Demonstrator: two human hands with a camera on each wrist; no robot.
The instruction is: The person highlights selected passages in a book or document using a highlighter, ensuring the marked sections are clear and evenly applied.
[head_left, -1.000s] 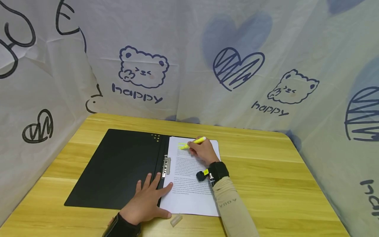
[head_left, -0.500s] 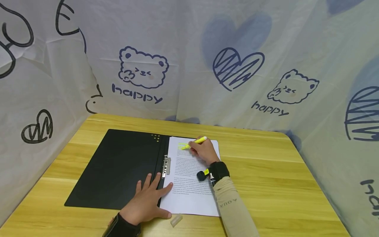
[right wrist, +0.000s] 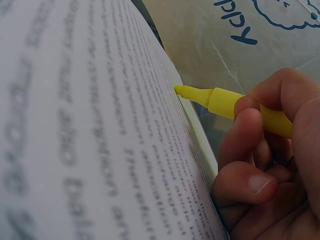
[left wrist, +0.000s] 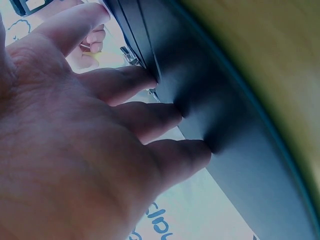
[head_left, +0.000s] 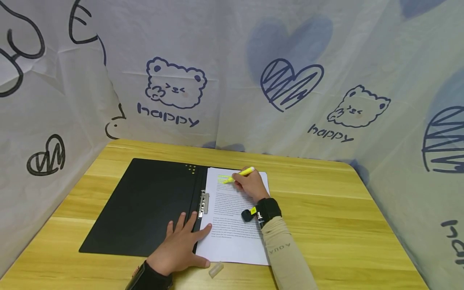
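My right hand (head_left: 252,186) pinches a yellow highlighter (head_left: 247,172) between thumb and fingers. In the right wrist view the highlighter's tip (right wrist: 179,90) meets the printed sheet (right wrist: 125,125) near its top, where yellow strokes show. The sheet lies on the right side of an opened black folder (head_left: 137,201), beside its metal clip (head_left: 204,203). My left hand (head_left: 175,245) lies spread, with some fingertips on the folder near the spine and one on the sheet's left edge. The left wrist view shows the fingers (left wrist: 160,120) extended, their tips at the black cover.
A small translucent cap (head_left: 216,270) lies on the wooden table (head_left: 326,225) just below the sheet, near my left thumb. White cloth (head_left: 232,88) with drawn bears and hearts hangs behind and on both sides of the table.
The highlighter's tip has slid slightly right along a text line near the top of the sheet, my right hand moving with it. The left hand stays in place.
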